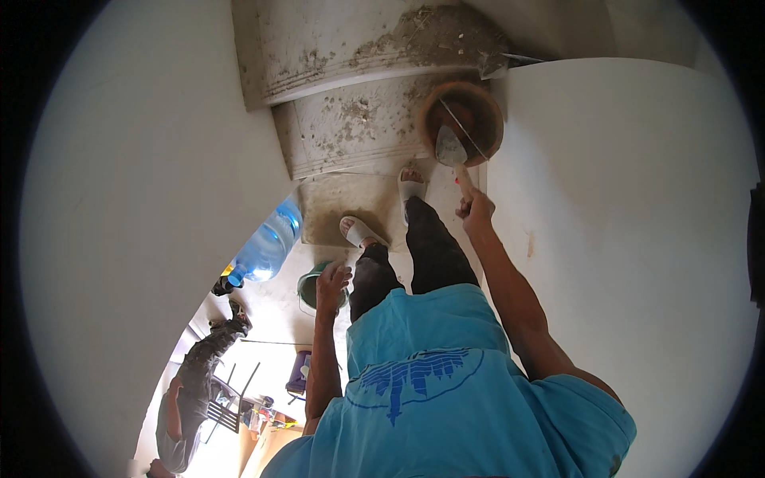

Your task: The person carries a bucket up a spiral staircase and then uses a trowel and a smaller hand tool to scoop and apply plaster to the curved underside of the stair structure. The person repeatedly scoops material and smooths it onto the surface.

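My right hand [476, 209] is closed round the wooden handle of a trowel [451, 148]. The trowel's grey, pointed blade reaches over a round reddish-brown tub [496, 119], which stands by the wall on a step. A thin pale rod or wire handle [470, 134] crosses the tub's mouth; I cannot tell which. What lies at the tub's bottom is dark and hard to make out. Lower down, my left hand [333, 282] hangs with loosely bent fingers apart, holding nothing. In the picture it overlaps a green bucket [307, 290] on the floor.
Dirt-covered steps [343, 131] rise ahead between white walls. A heap of grey material [446, 32] lies on the upper step. At the left are a large blue water bottle [267, 243] and another person [199, 374]. Behind me stand a metal-framed chair [227, 406] and a purple object [300, 371].
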The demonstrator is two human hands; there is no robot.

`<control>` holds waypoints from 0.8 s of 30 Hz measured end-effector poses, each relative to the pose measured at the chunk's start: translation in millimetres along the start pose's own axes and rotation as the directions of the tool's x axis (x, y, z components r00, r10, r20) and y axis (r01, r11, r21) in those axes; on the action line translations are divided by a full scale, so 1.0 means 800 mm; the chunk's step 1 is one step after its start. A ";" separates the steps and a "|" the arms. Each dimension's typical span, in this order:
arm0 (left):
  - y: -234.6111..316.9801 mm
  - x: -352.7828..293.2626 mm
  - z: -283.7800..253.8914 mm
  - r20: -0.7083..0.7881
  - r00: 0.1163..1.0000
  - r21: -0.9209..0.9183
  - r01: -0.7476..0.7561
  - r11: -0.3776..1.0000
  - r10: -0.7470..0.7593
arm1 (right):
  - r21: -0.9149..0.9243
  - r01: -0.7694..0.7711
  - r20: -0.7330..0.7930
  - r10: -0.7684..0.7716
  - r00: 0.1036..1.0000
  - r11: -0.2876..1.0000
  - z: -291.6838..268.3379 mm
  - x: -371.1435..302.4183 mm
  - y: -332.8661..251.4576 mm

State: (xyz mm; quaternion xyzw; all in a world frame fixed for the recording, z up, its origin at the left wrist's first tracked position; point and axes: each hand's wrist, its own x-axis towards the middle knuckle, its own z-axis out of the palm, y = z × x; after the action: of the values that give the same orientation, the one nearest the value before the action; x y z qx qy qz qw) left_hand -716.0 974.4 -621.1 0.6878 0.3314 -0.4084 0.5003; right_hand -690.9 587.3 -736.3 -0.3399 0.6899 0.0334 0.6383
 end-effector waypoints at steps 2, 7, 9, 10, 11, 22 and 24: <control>0.009 0.004 0.007 0.034 0.996 -0.062 -0.085 0.994 0.087 | 0.060 -0.054 0.095 0.048 0.994 0.997 -0.018 -0.036 0.012; 0.093 0.000 0.063 0.112 0.973 -0.145 -0.185 0.972 0.202 | 0.139 -0.209 0.363 0.147 0.920 0.968 -0.033 -0.130 0.017; 0.112 0.006 0.085 0.204 0.945 -0.163 -0.224 0.961 0.255 | 0.191 -0.273 0.495 0.147 0.856 0.943 -0.029 -0.160 0.019; 0.121 0.009 0.094 0.257 0.924 -0.175 -0.245 0.954 0.284 | 0.226 -0.290 0.519 0.137 0.844 0.930 -0.026 -0.169 0.016; 0.129 0.010 0.100 0.296 0.902 -0.158 -0.279 0.947 0.315 | 0.261 -0.309 0.546 0.124 0.828 0.915 -0.022 -0.176 0.014; 0.132 0.017 0.069 0.465 0.836 -0.156 -0.248 0.956 0.292 | 0.353 -0.478 0.711 0.101 0.696 0.804 -0.023 -0.152 0.036; 0.139 0.018 0.066 0.496 0.813 -0.148 -0.268 0.952 0.306 | 0.294 -0.352 0.643 0.089 0.761 0.889 -0.007 -0.187 0.046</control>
State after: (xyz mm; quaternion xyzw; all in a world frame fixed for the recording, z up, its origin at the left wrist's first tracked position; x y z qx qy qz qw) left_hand -625.2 893.2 -596.2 0.5781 0.0928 -0.4843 0.6501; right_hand -721.5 676.5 -613.9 -0.0879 0.4727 0.0774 0.8734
